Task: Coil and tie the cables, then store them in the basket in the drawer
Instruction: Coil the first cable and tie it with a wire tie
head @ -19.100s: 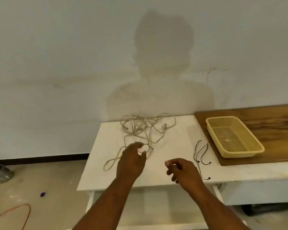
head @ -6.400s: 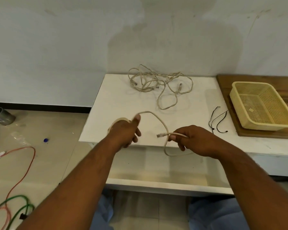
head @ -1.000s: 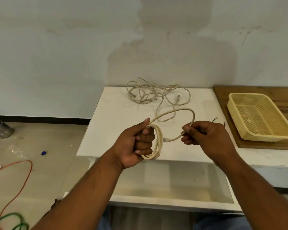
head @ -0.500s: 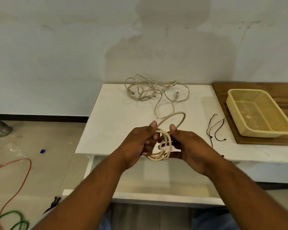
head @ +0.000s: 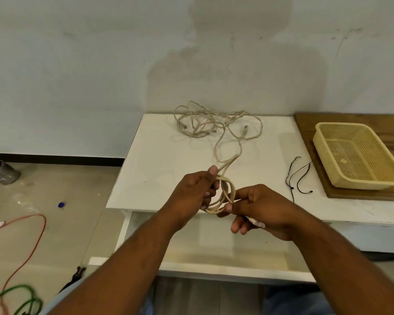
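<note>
A small coil of beige cable [head: 225, 193] hangs over the front edge of the white table [head: 159, 169]. My left hand [head: 192, 192] grips the coil's left side. My right hand [head: 257, 205] pinches its lower right part, and the cable's plug end [head: 256, 222] lies under the fingers. A short loop of the same cable rises from my left thumb. A tangle of more beige cables [head: 214, 123] lies at the back of the table. Thin black ties [head: 298, 176] lie at the right. The yellow basket [head: 328, 128] sits on a wooden board [head: 305, 123]. The open drawer [head: 214, 271] is below my hands.
On the floor at the left lie red and green wires [head: 30, 251], a metal can [head: 0, 171], a blue cap [head: 60, 204] and black pliers [head: 76, 275]. A wall stands right behind the table.
My right hand has drawn the cable's free end down across the coil, so the loop above my left thumb is smaller. The plug now sits under my right fingers.
</note>
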